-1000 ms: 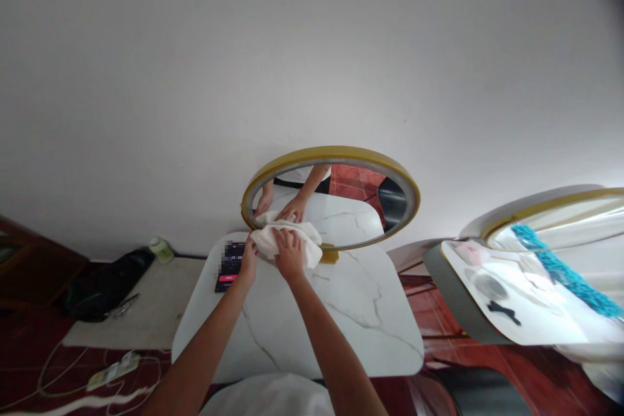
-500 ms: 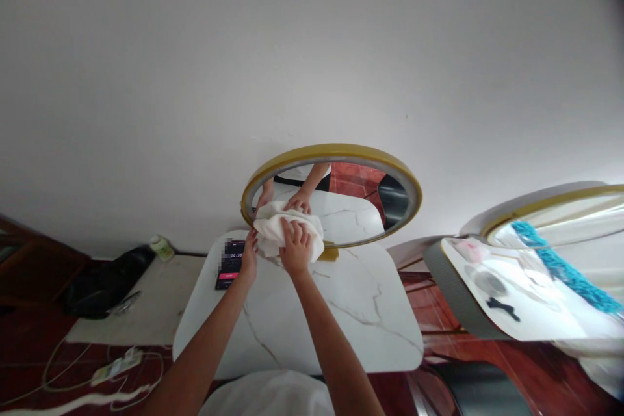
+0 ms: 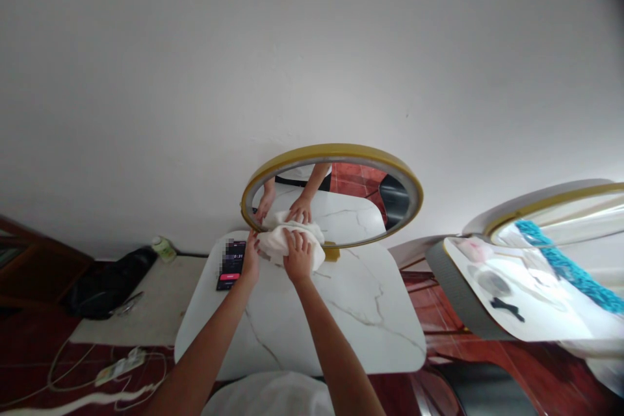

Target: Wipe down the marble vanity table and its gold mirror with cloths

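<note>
A white cloth lies bunched at the foot of an oval gold-framed mirror at the back of a white marble table. My right hand lies on the cloth with fingers spread, pressing it against the mirror's lower left edge. My left hand touches the cloth's left end and the mirror frame, fingers loosely extended. The mirror reflects both hands and the cloth.
A dark phone with a lit screen lies on the table by my left hand. A second table with a mirror stands at the right. On the floor at the left are a black bag, a small bottle and a power strip.
The cloth, lifted against the mirror half a second ago, has come back down to the mirror's base under my right hand. My left hand stays at its left end.
</note>
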Motion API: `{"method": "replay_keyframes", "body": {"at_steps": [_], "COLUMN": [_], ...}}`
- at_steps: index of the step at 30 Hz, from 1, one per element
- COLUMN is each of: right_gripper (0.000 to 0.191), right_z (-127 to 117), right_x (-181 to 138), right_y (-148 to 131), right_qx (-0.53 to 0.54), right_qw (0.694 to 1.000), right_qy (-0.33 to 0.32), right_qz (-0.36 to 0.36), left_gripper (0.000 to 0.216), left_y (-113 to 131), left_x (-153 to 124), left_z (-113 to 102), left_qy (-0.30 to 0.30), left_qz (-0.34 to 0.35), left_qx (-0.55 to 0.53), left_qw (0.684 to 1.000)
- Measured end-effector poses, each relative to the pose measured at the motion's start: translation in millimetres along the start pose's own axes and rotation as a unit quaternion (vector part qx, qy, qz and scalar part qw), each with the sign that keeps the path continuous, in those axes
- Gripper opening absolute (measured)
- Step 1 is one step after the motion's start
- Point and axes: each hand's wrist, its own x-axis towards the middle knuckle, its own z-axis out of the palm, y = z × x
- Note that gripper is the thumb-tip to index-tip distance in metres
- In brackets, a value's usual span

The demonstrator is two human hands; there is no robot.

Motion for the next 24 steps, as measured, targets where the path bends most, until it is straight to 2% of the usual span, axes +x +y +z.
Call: {"method": "replay_keyframes", "body": {"at_steps": [3,6,9,14,17,20,24], "right_gripper": [0.077,0.076,0.078,0.084,0.082,0.081,0.079], "right_z": [-16,-21,-13,13,20,15,-3], "right_x": [7,10,5,-9,-14,-11,-1], "right_y": [0,2,5,12,14,14,12], "right_qx": [0.015,0.017,0.009,-0.018,-0.017,-0.009,0.004], "right_qw": [0.998,0.998,0.999,0.999,0.998,1.000,0.998], "right_qy": [0.053,0.065,0.047,-0.029,-0.052,-0.028,0.049], "right_qz": [0.013,0.011,0.014,0.011,0.006,0.006,0.029], "left_gripper": [0.037,0.038,0.037,0.034,0.033,0.035,0.037], "left_y": [-2,-4,-4,-1,1,1,0], "left_x": [1,1,0,-1,-2,-1,-1], "left_z": [3,7,11,13,11,8,7], "left_qy": [0.016,0.027,0.028,0.015,0.011,0.014,0.027], "left_qz": [-0.004,-0.008,-0.015,-0.018,-0.020,-0.025,-0.037], "left_qx": [-0.001,-0.002,-0.001,0.001,0.005,0.008,0.011], "left_qw": [1.000,1.000,0.999,1.000,1.000,1.000,0.999]}}
